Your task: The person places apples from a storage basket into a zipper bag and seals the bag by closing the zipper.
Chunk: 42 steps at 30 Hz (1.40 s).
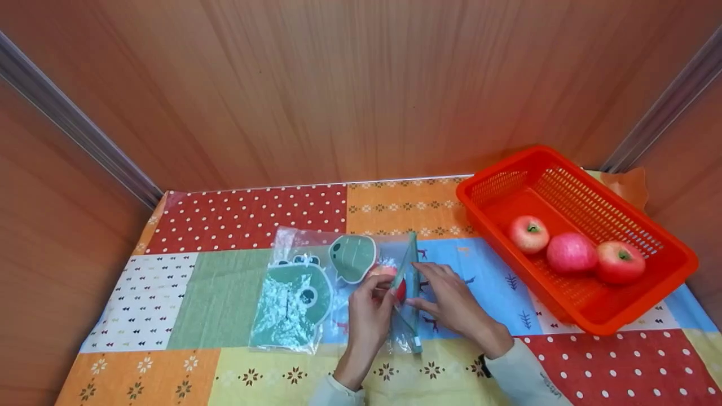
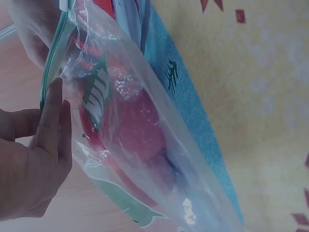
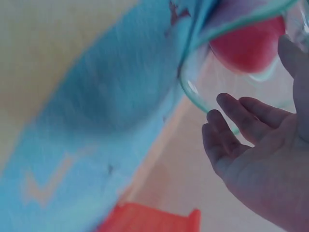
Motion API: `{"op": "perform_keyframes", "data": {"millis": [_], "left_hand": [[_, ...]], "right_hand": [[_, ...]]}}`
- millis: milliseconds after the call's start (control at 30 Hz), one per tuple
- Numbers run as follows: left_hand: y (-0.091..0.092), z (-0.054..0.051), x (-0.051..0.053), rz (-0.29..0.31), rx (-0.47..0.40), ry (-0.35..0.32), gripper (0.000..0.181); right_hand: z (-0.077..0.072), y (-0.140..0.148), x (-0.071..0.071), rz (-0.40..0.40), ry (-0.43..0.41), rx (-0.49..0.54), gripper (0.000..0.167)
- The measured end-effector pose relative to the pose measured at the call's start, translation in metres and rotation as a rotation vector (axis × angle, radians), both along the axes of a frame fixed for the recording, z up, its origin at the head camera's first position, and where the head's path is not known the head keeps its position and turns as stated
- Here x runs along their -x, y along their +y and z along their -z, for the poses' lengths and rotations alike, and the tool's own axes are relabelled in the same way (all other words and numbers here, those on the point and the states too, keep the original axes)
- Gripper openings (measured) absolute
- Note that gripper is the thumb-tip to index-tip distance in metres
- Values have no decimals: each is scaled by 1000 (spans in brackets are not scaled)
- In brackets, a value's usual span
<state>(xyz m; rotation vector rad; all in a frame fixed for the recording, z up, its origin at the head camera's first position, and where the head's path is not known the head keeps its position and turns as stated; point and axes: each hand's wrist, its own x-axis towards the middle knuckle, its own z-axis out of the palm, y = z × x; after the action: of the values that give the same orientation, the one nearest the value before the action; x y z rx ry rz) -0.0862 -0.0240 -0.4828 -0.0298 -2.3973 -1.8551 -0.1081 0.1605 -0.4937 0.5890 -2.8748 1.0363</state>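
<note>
A clear zip bag (image 1: 302, 324) with a green crocodile print lies on the patchwork cloth, its green-edged mouth facing right. An apple (image 2: 140, 121) is inside it, near the mouth, partly hidden by the left hand in the head view. My left hand (image 1: 369, 313) pinches one green edge of the mouth between thumb and fingers. On the opposite side, my right hand (image 1: 451, 299) has its fingers spread and loosely bent by the other green edge (image 3: 198, 104). Nothing is gripped in that hand. Between the two edges the bag's mouth gapes.
To the right stands a red plastic basket (image 1: 671, 270) holding three apples (image 1: 571, 253). Wood-grain panels (image 1: 361, 90) rise behind and at both sides of the cloth-covered table (image 1: 225, 299). A zip slider (image 1: 417, 341) sits at the near end of the bag's mouth.
</note>
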Motion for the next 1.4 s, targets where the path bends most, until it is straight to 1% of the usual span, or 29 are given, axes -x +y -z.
{"op": "perform_keyframes", "data": {"millis": [67,233,367,567,700,767,867,1000,1067,1200,1400], "left_hand": [[-1,0,0,-3,4,-8,20],[-1,0,-2,-12,5,-56,20],[0,0,-1,-18,9,-57,20],[1,0,1,-18,-8,-53,21],[1,0,1,-11,-16,-57,20],[1,0,1,-10,-17,-59,20],[1,0,1,-11,-17,-53,20],[-1,0,-1,-6,-29,-26,19],[-1,0,-1,-4,-32,-16,18],[-1,0,-2,-7,-21,-24,18],[0,0,-1,-8,-14,-66,20]], "right_hand": [[-6,5,-2,14,17,-15,68],[-22,20,-5,38,44,-56,65],[-35,33,-7,76,49,-90,65],[-57,50,-12,129,84,-160,65],[-69,62,-14,153,62,-167,67],[-74,69,-14,159,62,-153,67],[-81,79,-14,170,95,-133,64],[-92,93,-14,199,120,-128,62],[-96,100,-14,215,114,-137,63],[-103,114,-12,242,91,-141,65],[-109,133,-5,276,63,-156,66]]}}
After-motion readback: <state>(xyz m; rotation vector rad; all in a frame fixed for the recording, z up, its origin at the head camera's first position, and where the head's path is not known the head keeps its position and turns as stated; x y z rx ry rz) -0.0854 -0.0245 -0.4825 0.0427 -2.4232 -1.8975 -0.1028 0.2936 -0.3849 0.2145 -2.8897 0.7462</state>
